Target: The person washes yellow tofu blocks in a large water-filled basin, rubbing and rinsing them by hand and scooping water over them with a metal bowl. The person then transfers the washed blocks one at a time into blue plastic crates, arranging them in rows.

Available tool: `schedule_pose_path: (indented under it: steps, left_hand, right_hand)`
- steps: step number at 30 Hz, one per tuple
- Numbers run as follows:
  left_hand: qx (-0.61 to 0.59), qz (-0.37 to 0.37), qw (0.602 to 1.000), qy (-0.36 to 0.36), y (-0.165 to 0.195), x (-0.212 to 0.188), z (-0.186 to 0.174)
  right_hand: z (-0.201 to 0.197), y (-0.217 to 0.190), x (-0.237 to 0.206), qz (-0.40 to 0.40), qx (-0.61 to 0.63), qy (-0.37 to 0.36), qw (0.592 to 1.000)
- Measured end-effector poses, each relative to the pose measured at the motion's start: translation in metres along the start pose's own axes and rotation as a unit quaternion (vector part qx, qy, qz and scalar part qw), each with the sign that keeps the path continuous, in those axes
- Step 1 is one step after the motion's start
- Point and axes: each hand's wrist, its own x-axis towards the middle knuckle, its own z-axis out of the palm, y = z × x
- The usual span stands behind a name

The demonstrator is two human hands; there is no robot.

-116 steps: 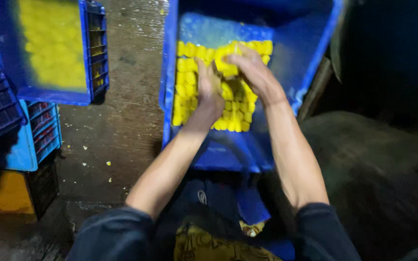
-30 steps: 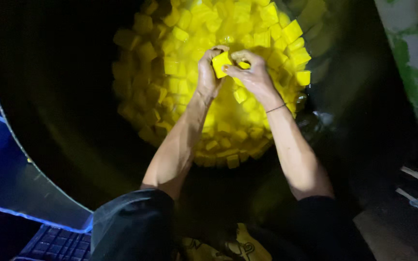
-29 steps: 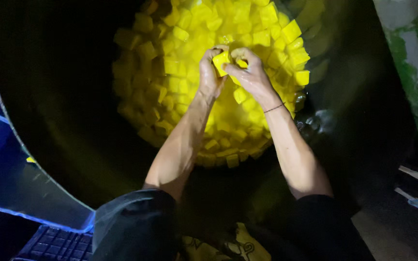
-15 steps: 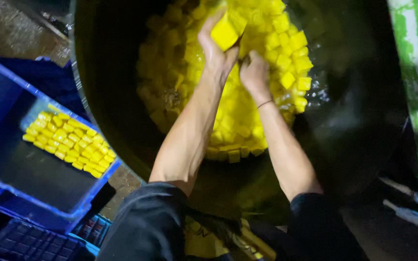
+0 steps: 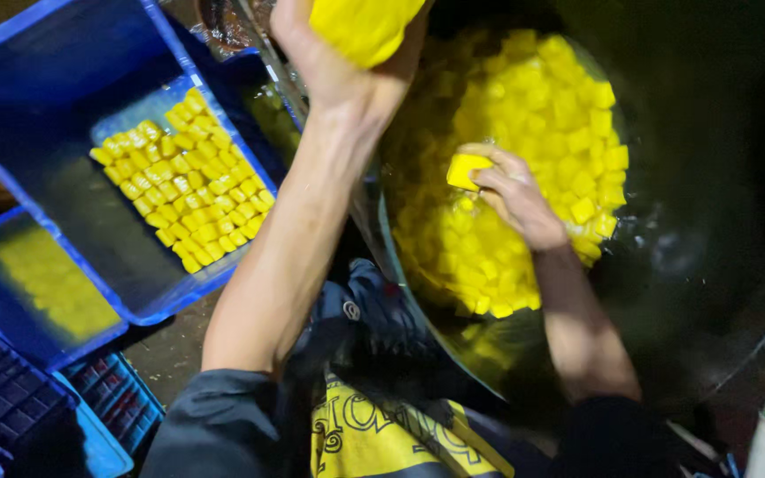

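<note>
Since before, we've raised left hand (image 5: 347, 53) gripping a yellow block (image 5: 365, 26); right hand (image 5: 511, 190) pinches a cube (image 5: 467, 170) over the pot (image 5: 701, 265).

The left grip (image 5: 347, 53) holds a block (image 5: 360, 26) between the crate (image 5: 37, 71) leftward and the vat (image 5: 683, 265), where the right grip (image 5: 511, 190) holds a cube (image 5: 466, 171).

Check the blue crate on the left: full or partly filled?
Partly filled. The blue crate holds one patch of yellow cubes in neat rows; much of its floor is bare.
</note>
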Motion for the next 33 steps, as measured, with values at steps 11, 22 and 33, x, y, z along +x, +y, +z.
schedule_pose_path:
  steps: [11, 22, 33]
  left_hand:
    - [0.055, -0.091, 0.987, 0.117, 0.173, -0.079, -0.126]
    - [0.063, -0.083, 0.948, 0.302, 0.32, -0.026, -0.273]
    - [0.679, -0.136, 0.637, 0.338, 0.48, 0.117, -0.392]
  right_hand:
    - [0.327, -0.099, 0.045, -0.31, -0.546, 0.002, 0.779]
    - [0.431, 0.06, 0.264, -0.043, -0.266, -0.25, 0.93]
    - [0.562, 0.163, 0.494, -0.094, -0.723, 0.071, 0.681]
